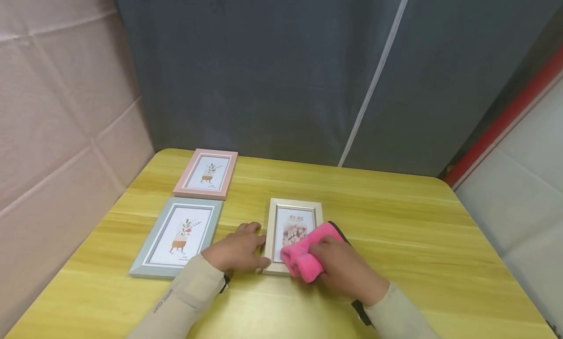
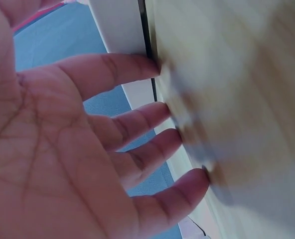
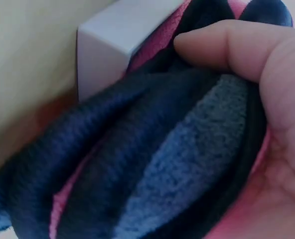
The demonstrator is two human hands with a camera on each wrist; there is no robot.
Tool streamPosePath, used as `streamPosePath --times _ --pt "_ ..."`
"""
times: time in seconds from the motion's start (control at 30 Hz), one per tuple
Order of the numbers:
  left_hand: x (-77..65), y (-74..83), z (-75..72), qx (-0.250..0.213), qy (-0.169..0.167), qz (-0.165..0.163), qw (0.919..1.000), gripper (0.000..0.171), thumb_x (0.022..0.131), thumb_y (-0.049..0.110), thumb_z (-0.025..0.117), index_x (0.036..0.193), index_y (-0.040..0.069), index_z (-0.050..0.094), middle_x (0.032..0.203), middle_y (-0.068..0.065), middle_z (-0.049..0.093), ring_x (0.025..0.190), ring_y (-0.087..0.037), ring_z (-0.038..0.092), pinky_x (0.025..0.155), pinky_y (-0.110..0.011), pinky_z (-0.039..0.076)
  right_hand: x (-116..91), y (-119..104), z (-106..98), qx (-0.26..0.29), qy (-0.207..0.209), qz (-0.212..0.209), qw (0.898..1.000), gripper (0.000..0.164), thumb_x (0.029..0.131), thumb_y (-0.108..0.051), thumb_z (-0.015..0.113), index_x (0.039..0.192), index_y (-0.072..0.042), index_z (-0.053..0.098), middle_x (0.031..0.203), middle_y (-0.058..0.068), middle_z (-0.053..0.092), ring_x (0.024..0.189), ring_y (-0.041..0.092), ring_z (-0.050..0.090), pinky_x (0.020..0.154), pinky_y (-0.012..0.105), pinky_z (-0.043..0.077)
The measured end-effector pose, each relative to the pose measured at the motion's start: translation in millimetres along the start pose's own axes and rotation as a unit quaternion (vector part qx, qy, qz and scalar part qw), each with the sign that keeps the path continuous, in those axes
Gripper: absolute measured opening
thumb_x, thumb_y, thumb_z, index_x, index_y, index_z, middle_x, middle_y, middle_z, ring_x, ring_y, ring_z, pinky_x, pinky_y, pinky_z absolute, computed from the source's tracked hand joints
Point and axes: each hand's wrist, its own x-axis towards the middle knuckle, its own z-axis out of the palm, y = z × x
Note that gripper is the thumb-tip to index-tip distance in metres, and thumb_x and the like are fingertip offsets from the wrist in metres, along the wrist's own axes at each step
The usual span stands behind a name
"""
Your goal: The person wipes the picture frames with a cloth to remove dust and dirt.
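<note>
A cream picture frame (image 1: pixel 271 231) with a floral print lies flat on the wooden table (image 1: pixel 422 241). My right hand (image 1: pixel 347 268) grips a bunched pink cloth (image 1: pixel 306 261) over the frame's lower right part, hiding that corner. In the right wrist view, the cloth (image 3: pixel 187 154) shows a grey side and dark edging, with a corner of the frame (image 3: pixel 105 45) behind it. Along the frame's left side rests my left hand (image 1: pixel 237 248), fingers spread. The left wrist view has its fingertips (image 2: pixel 195 181) down at the tabletop, beside the frame's edge (image 2: pixel 137 92).
To the left lie two more picture frames: a pink one (image 1: pixel 184 185) near the back edge and a grey-blue one (image 1: pixel 145 261) in front of it, close to my left forearm. A dark curtain (image 1: pixel 264 75) hangs behind the table, and a pale cloth wall (image 1: pixel 61 109) stands at the left.
</note>
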Motion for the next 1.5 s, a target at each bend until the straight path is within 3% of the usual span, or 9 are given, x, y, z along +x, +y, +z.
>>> streamPosePath --times 0.17,0.4,0.83,1.1,1.27,1.5 --pt "0.3 -1.1 0.3 0.003 0.000 -0.001 1.0000 0.067 0.087 0.045 0.070 0.139 0.003 0.057 0.154 -0.019 0.035 0.141 -0.040 0.030 0.111 -0.057 0.028 18 9 4 -0.018 -0.021 0.049 0.998 0.027 0.075 -0.008 0.079 0.076 -0.020 0.055 0.068 -0.010 0.047 0.075 0.014 0.047 0.066 0.028 0.043" --pt "0.5 -0.8 0.8 0.002 -0.002 -0.001 1.0000 0.068 0.087 0.045 0.069 0.139 0.004 0.057 0.154 -0.019 0.035 0.142 -0.040 0.029 0.111 -0.057 0.028 39 21 3 -0.001 -0.052 0.119 0.992 0.021 0.081 -0.005 0.075 0.081 -0.019 0.060 0.073 -0.007 0.051 0.082 0.017 0.050 0.073 0.032 0.047" --pt "1.3 1.5 -1.8 -0.001 -0.002 0.004 1.0000 0.068 0.088 0.045 0.069 0.141 0.005 0.055 0.155 -0.019 0.034 0.142 -0.040 0.028 0.112 -0.057 0.027 63 42 1 0.024 -0.060 0.151 0.986 0.014 0.084 -0.007 0.073 0.093 -0.015 0.065 0.090 0.001 0.062 0.107 0.028 0.056 0.087 0.042 0.050" --pt "1.8 2.0 -0.4 -0.003 0.003 0.004 1.0000 0.068 0.087 0.044 0.070 0.138 0.002 0.057 0.152 -0.019 0.037 0.139 -0.038 0.033 0.110 -0.056 0.032 44 41 -2 0.074 -0.035 0.135 0.987 0.024 0.081 -0.002 0.075 0.082 -0.019 0.058 0.074 -0.006 0.052 0.075 0.016 0.050 0.074 0.033 0.044" --pt "2.4 0.5 1.0 0.001 0.007 0.002 1.0000 0.067 0.087 0.044 0.069 0.138 0.002 0.057 0.153 -0.018 0.037 0.140 -0.038 0.032 0.110 -0.055 0.031 21 27 -9 0.071 -0.036 0.078 0.994 0.031 0.078 -0.004 0.079 0.077 -0.023 0.055 0.069 -0.011 0.048 0.067 0.011 0.047 0.068 0.028 0.042" --pt "1.3 -1.2 0.7 -0.005 0.010 -0.004 0.9999 0.069 0.086 0.044 0.070 0.138 0.001 0.057 0.153 -0.019 0.037 0.140 -0.040 0.032 0.110 -0.057 0.031 -4 9 -12 0.064 -0.042 0.002 0.997 0.029 0.085 -0.022 0.079 0.076 -0.025 0.052 0.068 -0.014 0.045 0.064 0.006 0.044 0.064 0.023 0.041"
